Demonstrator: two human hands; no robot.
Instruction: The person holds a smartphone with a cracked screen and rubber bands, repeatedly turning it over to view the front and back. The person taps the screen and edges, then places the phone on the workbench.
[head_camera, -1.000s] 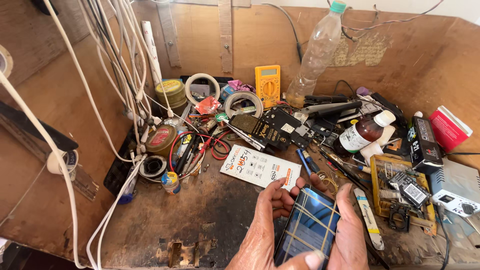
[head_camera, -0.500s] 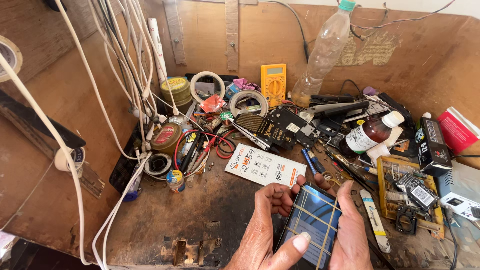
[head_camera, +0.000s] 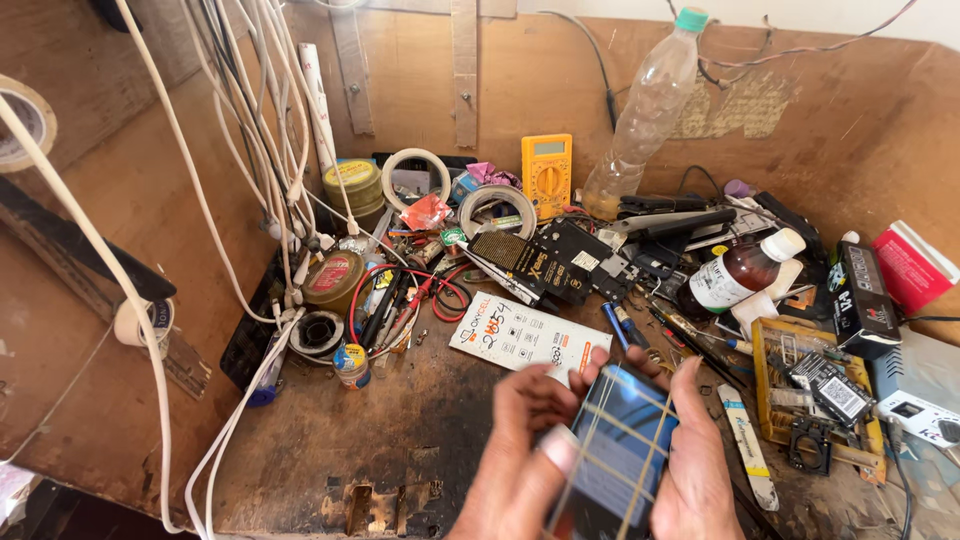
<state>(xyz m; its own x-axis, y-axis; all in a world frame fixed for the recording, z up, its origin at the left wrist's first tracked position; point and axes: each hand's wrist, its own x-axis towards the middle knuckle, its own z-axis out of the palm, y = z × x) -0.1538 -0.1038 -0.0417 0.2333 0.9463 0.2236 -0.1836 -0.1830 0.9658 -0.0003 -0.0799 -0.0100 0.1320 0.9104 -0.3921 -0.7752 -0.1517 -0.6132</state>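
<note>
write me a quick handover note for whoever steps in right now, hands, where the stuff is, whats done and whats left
Left hand: holds the left edge of the phone, thumb pressing on its lower front.
Right hand: cups the phone's right edge, fingers curled behind.
Phone: held above the workbench near its front edge, screen up, wrapped with thin rubber bands crossing lengthwise and across.
Nearby: white printed packet just beyond the hands, yellow multimeter at the back wall, brown bottle lying to the right.
Done: bands are on the phone.
Left: phone not yet set down; whether the bands stay on or come off cannot be told.
</note>
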